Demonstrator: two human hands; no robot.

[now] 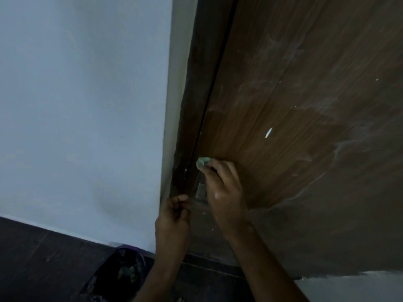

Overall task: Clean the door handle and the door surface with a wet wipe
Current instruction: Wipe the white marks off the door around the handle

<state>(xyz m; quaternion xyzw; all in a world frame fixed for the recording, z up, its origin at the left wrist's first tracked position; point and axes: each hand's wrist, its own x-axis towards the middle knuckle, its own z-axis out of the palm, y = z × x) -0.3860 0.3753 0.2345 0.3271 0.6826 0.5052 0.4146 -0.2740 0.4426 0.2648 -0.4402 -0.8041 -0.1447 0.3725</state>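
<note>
Both hands are raised at the door [294, 88]: a bunched wet wipe [201, 161] is pinched in the right hand [224, 188] against the wood near its edge, while the left hand [174, 212] is loosely curled, apparently empty. Smears could be spread if the soiled wipe is reused.

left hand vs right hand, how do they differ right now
The right hand pinches a crumpled green wet wipe against the wooden door; the left hand holds no wipe. The right hand sits higher, on the door face; the left hand is lower, fingers curled at the door's edge. Both reach up from below.
</note>
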